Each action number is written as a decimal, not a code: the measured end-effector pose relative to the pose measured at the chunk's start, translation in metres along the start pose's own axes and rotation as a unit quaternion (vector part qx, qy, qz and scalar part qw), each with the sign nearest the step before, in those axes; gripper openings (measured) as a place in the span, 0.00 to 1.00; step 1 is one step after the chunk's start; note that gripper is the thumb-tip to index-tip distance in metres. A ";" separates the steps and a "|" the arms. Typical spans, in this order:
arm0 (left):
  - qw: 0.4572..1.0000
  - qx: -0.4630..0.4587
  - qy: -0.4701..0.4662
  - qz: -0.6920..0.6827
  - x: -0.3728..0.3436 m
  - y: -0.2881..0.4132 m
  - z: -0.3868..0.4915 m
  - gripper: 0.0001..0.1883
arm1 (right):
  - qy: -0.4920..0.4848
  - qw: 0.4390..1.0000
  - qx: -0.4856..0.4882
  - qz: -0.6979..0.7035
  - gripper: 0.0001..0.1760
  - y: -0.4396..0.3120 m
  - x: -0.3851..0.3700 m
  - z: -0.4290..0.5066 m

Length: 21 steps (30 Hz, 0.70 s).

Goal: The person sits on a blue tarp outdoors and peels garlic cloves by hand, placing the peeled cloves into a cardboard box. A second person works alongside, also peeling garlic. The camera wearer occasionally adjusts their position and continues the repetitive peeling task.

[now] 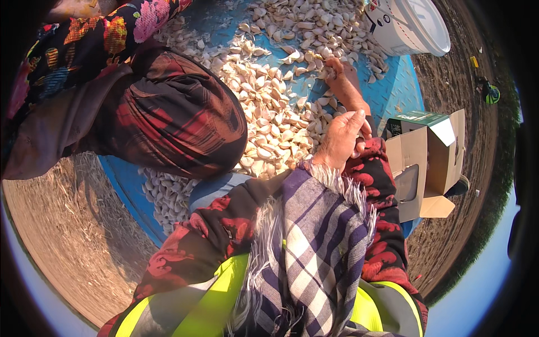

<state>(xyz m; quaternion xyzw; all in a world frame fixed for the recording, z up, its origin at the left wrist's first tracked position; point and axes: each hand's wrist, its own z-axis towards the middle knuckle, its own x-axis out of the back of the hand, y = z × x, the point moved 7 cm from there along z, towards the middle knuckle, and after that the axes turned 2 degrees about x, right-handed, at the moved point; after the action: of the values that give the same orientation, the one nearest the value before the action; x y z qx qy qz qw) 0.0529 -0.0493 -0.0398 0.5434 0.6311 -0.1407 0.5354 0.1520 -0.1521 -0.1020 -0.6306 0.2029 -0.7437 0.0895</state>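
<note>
Many loose garlic cloves [269, 126] lie heaped on a blue textured metal surface [396, 80]. My right hand [343, 80] reaches in among the cloves at the heap's right side, fingers bent down; whether it grips a clove is unclear. Just below it, my left hand [342, 137] is at my right wrist and sleeve cuff, thumb up and fingers partly curled. Its palm side is hidden, so I cannot tell whether it holds anything. A fringed checked scarf [320, 227] hangs over my left forearm, close to that hand.
A white lidded bucket [396, 25] stands at the upper right. An opened cardboard box [406, 168] is right of my right sleeve. At left, another person's cloth-covered knee [189, 113] and floral sleeve [92, 42] extend over the blue surface. More cloves [168, 198] lie below the knee.
</note>
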 end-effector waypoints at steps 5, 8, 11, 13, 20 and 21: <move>1.000 0.008 -0.006 0.006 -0.001 -0.001 0.000 0.19 | 0.011 0.998 -0.025 0.050 0.09 0.005 0.001 -0.006; 1.000 0.010 -0.007 0.003 -0.002 0.000 -0.001 0.19 | -0.013 0.993 -0.082 0.085 0.08 0.005 0.004 -0.010; 1.000 -0.001 -0.008 -0.001 -0.001 0.003 -0.001 0.19 | -0.029 0.950 -0.215 0.227 0.07 0.007 0.009 -0.019; 1.000 -0.008 0.012 -0.014 0.002 0.005 -0.001 0.19 | 0.016 0.891 -0.222 0.395 0.06 -0.004 0.024 -0.024; 0.986 -0.045 0.092 -0.131 0.014 0.025 0.003 0.23 | 0.115 0.795 -0.098 0.587 0.12 -0.064 0.101 -0.060; 0.983 -0.051 0.076 -0.161 0.013 0.028 0.004 0.24 | 0.084 0.810 -0.096 0.572 0.13 -0.072 0.102 -0.062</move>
<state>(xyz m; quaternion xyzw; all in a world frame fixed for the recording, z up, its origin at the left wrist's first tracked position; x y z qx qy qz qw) 0.0806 -0.0351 -0.0406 0.4160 0.7553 -0.1508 0.4834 0.0812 -0.1155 0.0120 -0.3407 0.6041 -0.5850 0.4203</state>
